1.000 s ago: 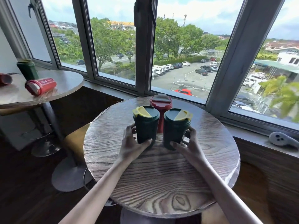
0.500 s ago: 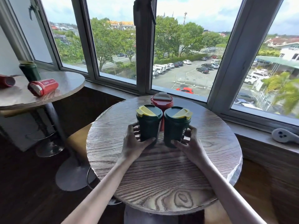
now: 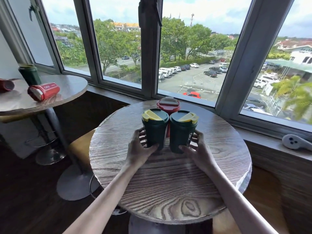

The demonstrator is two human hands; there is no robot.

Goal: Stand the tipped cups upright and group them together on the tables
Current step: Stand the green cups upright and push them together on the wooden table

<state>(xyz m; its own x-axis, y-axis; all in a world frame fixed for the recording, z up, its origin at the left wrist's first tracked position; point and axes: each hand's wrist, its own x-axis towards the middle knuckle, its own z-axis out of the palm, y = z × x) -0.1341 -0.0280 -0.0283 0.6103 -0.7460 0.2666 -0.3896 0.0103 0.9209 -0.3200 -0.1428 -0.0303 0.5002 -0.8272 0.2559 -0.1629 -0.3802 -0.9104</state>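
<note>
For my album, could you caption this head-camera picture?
Left hand and right hand press two upright green cups together before a red cup.

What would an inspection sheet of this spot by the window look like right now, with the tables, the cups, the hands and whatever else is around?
Surface: near round wooden table; second round table at left.
Job's things, near table: two green cups upright, side by side; red cup upright behind them.
Job's things, left table: red cup on its side; another red cup at the frame edge, apparently tipped; green cup upright.
Clutter: white handheld device on the window ledge.
Hands: left hand wraps the left green cup; right hand wraps the right one.
Cables: nothing seen.
Surroundings: windows over a car park and trees.
</note>
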